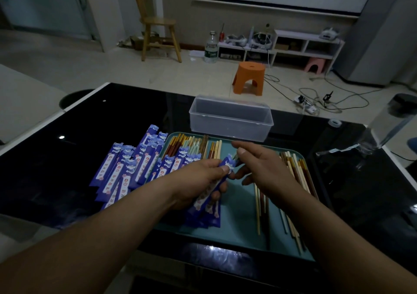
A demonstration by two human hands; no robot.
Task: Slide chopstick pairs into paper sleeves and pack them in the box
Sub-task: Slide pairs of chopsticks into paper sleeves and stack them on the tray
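Gripping one blue paper sleeve in curled fingers, the left hand holds it slanted above a teal tray. The right hand pinches a chopstick end at the sleeve's mouth; the hands hide whether it is one stick or a pair. Two heaps of loose chopsticks lie on the tray, a far heap and a right heap, both too overlapped to count. A fan of more sleeves spreads to the left, also uncountable. One clear box stands open just beyond the tray on the black table.
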